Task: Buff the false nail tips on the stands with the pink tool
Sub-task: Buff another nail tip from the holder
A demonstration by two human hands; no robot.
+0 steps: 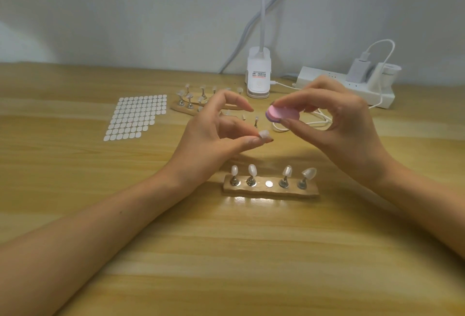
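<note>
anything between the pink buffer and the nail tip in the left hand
Nothing visible: the round pink buffing pad in the right hand hangs beside the translucent nail tip pinched by the left hand, only air between.

- Table (226,253): wood-grain, slight sheen.
- Near stand (270,190): wooden base, shiny metal pegs.
- Nail tips (252,169): translucent, glossy plastic.
- Pink tool (283,114): matt.

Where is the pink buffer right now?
Head view, just right of centre: the round pink buffing tool is pinched in the right hand, raised above the wooden table, close beside the translucent false nail tip that the left hand holds.
</note>
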